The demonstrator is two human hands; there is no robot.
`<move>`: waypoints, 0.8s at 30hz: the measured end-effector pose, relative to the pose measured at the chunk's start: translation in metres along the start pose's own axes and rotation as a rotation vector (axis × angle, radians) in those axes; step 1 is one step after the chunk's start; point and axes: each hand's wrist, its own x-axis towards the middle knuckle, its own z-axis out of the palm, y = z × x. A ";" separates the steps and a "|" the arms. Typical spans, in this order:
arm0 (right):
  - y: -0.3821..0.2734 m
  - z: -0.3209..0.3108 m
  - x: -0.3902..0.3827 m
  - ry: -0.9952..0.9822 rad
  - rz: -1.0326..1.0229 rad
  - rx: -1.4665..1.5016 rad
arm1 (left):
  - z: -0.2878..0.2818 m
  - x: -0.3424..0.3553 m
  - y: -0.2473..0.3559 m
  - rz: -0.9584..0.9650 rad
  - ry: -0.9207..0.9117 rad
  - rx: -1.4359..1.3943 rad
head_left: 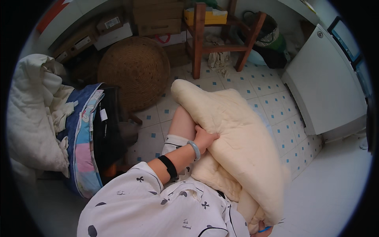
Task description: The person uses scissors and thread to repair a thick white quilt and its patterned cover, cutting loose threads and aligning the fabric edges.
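With the reddish-brown wooden stool frame (198,51) as landmark, the inspected item, a thick cream-coloured padded quilt (244,134), lies on the near side of the frame, draped over the person's lap and bent leg in loose folds. The left hand (204,139), below the frame, is closed on the quilt's near edge, the thumb lying on top of the fabric; its wrist bears a pale grey bangle (194,150), its forearm a black band (168,167). The right hand (263,230), farthest from the frame at the lower border, is at the quilt's bottom corner with a small blue item (265,228) at its fingers; it is largely cut off, and how far it is closed cannot be told. Left of the frame stands a round brown woven tray (134,71); nearer the person on that side is a dark blue fabric bag (73,154) beside a heap of off-white cloth (35,114). Right of the frame stands a white box-shaped appliance (327,83). Pale floor tiles with small blue squares (148,144) extend before the frame.
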 end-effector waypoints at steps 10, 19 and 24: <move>-0.119 0.070 0.056 -0.247 -0.192 0.254 | -0.015 -0.036 0.181 0.487 -0.254 -0.531; -0.241 0.070 0.061 -0.664 -0.348 0.712 | -0.127 -0.164 0.312 0.785 -0.513 -0.737; -0.299 0.092 0.027 -1.028 -0.329 0.907 | -0.211 -0.227 0.322 1.291 -0.480 -0.728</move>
